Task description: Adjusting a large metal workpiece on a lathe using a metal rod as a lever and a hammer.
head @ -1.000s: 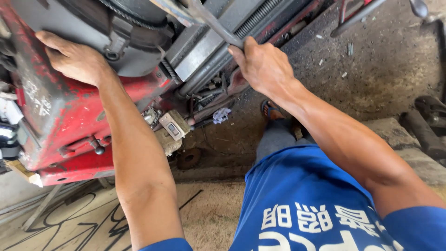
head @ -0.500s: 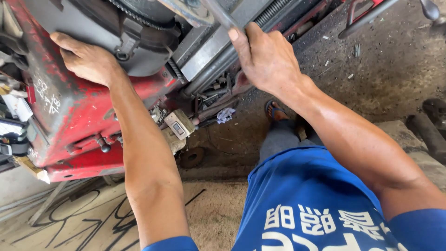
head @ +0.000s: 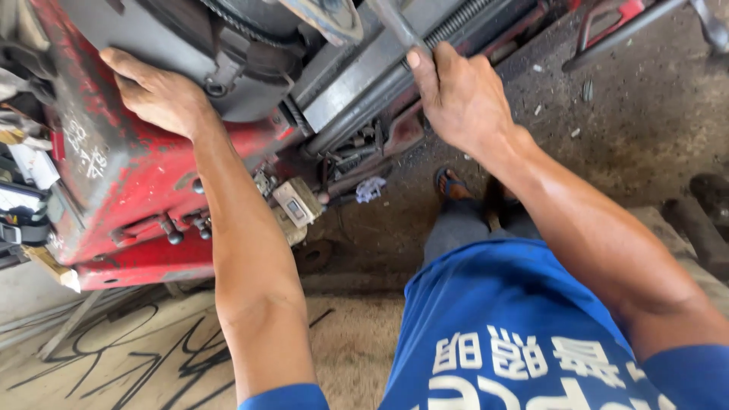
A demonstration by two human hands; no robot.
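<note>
The right hand (head: 463,95) is closed around a grey metal bar (head: 395,24) that rises out of the far top of the view. The left hand (head: 156,95) lies open, palm flat on the dark grey housing (head: 137,23) above the red machine body (head: 129,175) at left. The work looks mid-way, though the bar's tip is out of sight. A small beige box (head: 298,203) hangs below.

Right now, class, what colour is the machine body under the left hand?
Red machine body, with grey parts above; head view shows it best.

Metal bar (head: 395,26) cut off by top edge; machine (head: 114,175) partly out of frame.
</note>
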